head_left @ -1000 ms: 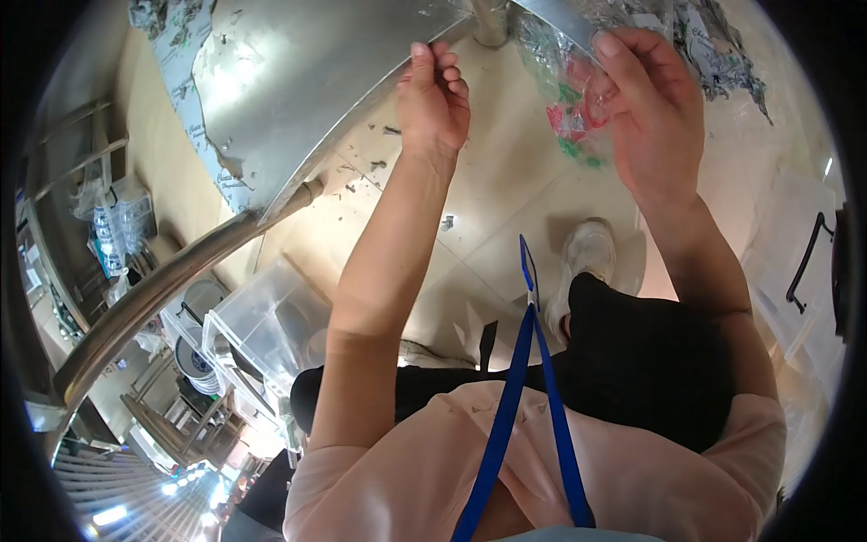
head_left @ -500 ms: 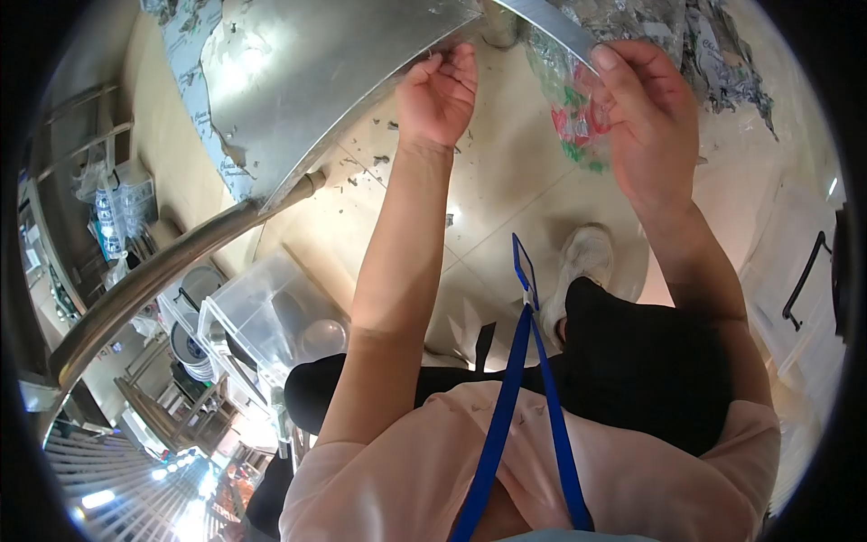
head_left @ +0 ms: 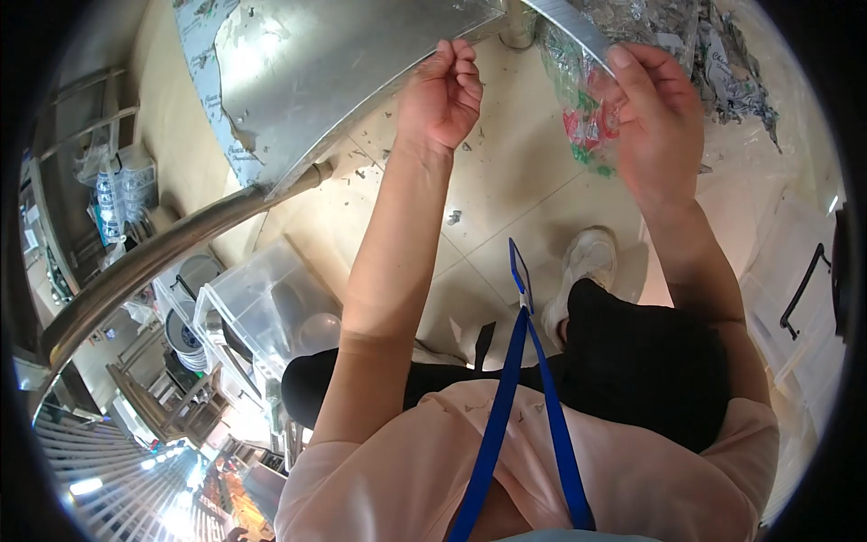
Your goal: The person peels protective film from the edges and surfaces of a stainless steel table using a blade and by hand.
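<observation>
My left hand [head_left: 441, 98] is at the front edge of a shiny metal sheet [head_left: 298, 90], its fingers curled; whatever they pinch is too small to make out. Between the thumb and fingers of my right hand [head_left: 657, 117] is the end of a flat metal strip [head_left: 571, 25], which runs up and left out of view. Torn blue-white printed film [head_left: 200, 72] still clings to the left part of the sheet. Clear plastic wrap with red and green print [head_left: 591, 117] lies on the floor behind my right hand.
A curved metal tube [head_left: 163, 257] runs under the sheet to the left. Clear plastic bins [head_left: 271, 294] stand at the lower left, another bin [head_left: 786, 298] at the right. Small grey scraps [head_left: 454, 217] dot the floor, and crumpled film [head_left: 736, 81] lies at the upper right.
The sheet and surroundings have shifted slightly to the right in view. My left hand has turned a little and its fingers have curled in again. My right hand keeps hold of the strip.
</observation>
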A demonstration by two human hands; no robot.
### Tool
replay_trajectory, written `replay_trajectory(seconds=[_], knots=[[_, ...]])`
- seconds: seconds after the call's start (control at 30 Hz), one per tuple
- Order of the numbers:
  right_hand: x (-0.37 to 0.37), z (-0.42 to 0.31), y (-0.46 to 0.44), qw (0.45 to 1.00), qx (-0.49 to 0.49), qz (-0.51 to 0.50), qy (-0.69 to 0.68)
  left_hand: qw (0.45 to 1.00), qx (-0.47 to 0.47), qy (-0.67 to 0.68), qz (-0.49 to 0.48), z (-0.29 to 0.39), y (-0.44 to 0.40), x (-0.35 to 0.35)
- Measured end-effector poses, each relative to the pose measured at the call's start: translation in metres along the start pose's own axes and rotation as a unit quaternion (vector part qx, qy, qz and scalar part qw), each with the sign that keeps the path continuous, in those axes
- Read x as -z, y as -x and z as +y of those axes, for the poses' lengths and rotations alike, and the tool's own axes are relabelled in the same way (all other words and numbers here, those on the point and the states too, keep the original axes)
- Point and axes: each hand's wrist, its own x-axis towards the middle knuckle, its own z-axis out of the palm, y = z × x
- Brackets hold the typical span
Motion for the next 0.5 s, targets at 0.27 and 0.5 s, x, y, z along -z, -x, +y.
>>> replay_trajectory(seconds=[0.27, 0.5], knots=[[0.010, -0.009, -0.006, 0.998, 0.013, 0.036, 0.052, 0.586, -0.356, -0.725, 0.060, 0.032, -0.034, -0.065], [0.003, -0.002, -0.003, 0.998, 0.004, 0.052, 0.041, 0.289, -0.059, -0.937, -0.189, -0.034, 0.034, 0.024]])
